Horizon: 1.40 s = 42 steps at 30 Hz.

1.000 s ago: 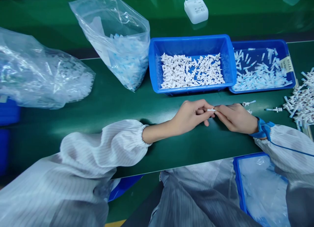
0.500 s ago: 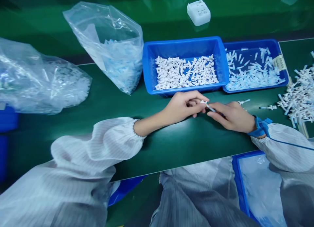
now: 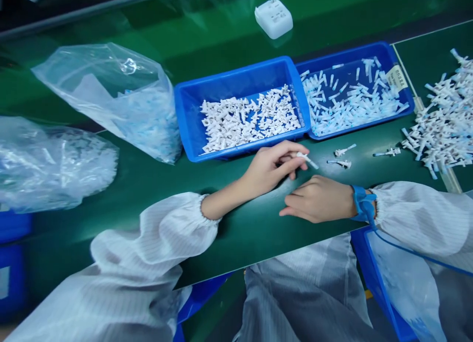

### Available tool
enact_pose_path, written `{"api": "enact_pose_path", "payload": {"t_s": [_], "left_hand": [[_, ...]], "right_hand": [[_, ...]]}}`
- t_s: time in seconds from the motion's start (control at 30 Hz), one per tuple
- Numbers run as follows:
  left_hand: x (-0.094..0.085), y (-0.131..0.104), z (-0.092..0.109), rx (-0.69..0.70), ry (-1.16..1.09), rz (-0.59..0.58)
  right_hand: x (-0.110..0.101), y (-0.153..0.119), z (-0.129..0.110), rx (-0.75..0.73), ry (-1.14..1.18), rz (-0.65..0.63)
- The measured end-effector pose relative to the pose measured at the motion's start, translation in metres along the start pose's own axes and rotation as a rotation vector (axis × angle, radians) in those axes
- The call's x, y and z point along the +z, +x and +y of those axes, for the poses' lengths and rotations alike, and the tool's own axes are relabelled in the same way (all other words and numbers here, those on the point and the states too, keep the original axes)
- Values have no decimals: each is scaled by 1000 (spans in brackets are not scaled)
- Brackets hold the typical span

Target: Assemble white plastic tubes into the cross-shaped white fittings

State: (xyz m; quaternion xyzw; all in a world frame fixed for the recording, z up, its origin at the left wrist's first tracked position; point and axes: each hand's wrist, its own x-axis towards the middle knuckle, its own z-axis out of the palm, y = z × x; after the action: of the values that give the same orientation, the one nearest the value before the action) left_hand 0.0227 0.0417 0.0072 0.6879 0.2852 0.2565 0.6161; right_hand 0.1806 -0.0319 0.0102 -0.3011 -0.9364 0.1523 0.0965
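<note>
My left hand [image 3: 271, 167] pinches a small white plastic fitting with a pale tube [image 3: 309, 160] sticking out to the right, just in front of the deep blue bin [image 3: 188, 120]. Below and right of it, my right hand [image 3: 320, 199] is curled with its back toward me, apart from that fitting. Its fingertips are tucked under, and whether anything is in them is hidden. On the green table beyond it lie similar joined pieces, a lower one [image 3: 339, 163], an upper one [image 3: 345, 150] and one farther right [image 3: 387, 153].
White fittings fill the deep bin's floor; a shallow blue tray [image 3: 401, 98] beside it holds pale blue-white tubes. A pile of joined pieces [image 3: 443, 120] lies at right. Two clear bags of parts, one upright [image 3: 148, 120] and one lying [image 3: 59, 164], are at left. A white device [image 3: 274, 17] stands behind.
My right hand has let go of the tube end of the fitting and moved left and toward me. My left hand still pinches the fitting. The view has turned and shifted.
</note>
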Motion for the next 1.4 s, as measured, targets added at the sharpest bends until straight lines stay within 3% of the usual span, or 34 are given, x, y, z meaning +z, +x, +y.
{"api": "enact_pose_path", "payload": {"t_s": [0.2, 0.5, 0.77, 0.9, 1.07, 1.17, 1.2, 1.23, 1.3, 1.4], "left_hand": [[24, 24, -5, 260, 188, -204], [21, 21, -3, 332, 341, -143], [23, 22, -12, 495, 502, -46], [18, 11, -7, 546, 595, -12], [-4, -13, 34, 554, 854, 73], [-31, -10, 56, 586, 938, 283], [-42, -5, 58, 563, 982, 380], [-54, 1, 55, 482, 1033, 400], [-76, 14, 42, 284, 1119, 248], [-99, 29, 17, 169, 1088, 69]], "right_hand": [[4, -1, 4, -63, -35, 49], [-8, 5, 8, -81, 82, -16], [-15, 5, 7, -35, 633, -96], [-23, 6, 8, 77, 951, -187], [-31, 8, 9, 198, 1340, -358], [-27, 7, 11, 333, 1610, -362], [-25, 7, 11, 392, 1706, -340], [-23, 7, 12, 453, 1799, -312], [-21, 6, 13, 551, 1955, -238], [-22, 6, 16, 587, 2076, -117]]}}
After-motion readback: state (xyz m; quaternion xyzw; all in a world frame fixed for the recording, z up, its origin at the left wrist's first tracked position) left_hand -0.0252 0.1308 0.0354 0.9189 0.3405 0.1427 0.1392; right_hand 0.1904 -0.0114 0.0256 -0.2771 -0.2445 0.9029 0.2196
